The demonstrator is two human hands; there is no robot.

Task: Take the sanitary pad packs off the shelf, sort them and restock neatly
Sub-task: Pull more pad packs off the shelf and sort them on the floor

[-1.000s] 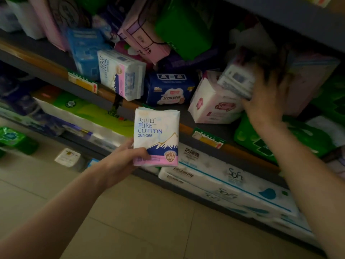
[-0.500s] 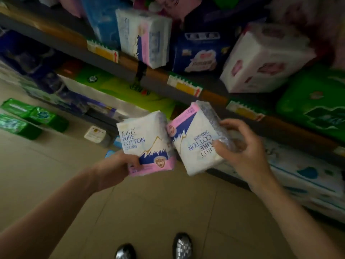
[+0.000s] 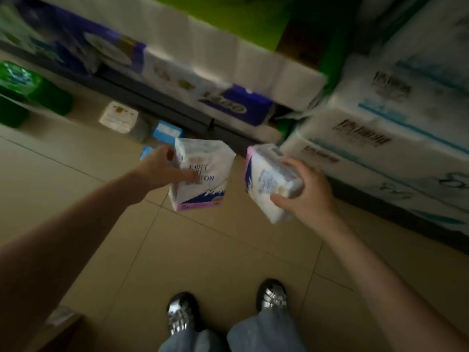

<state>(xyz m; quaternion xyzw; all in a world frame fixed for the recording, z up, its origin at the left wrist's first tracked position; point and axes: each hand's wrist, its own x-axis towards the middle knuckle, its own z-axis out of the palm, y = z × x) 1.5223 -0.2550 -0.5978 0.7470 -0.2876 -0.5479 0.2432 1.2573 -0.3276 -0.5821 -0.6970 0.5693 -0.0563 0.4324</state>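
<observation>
Tiled floor (image 3: 208, 255) fills most of your view, tan, with dark grout lines.

Bottom shelf (image 3: 162, 102) runs across the top, blurred. On it: long white paper packs with a purple label (image 3: 236, 102) toward the middle, and stacked white packs with blue print (image 3: 380, 128) on your right.

Your two forearms reach in from the lower corners, hands apart, a gap of floor between them.

Green packs (image 3: 28, 95) sit on the floor at far left. Near the shelf foot lie a small white pack (image 3: 119, 118) and two small blue packs (image 3: 167, 130), just beyond your left hand.

Your shoes (image 3: 180, 313), shiny and woven-looking, stand at bottom centre under blue jeans.

Left pad pack (image 3: 203, 176): white, purple mountain print, pink strip along the bottom, front facing you, held low over the floor. Your left hand (image 3: 162, 171) grips its left edge, thumb across the front.

Right pad pack (image 3: 269, 181): same kind, turned on its side with the pink edge toward the left pack. Your right hand (image 3: 307, 191) is clamped round it, fingers curled over the near end. The two packs are near each other, not touching.
</observation>
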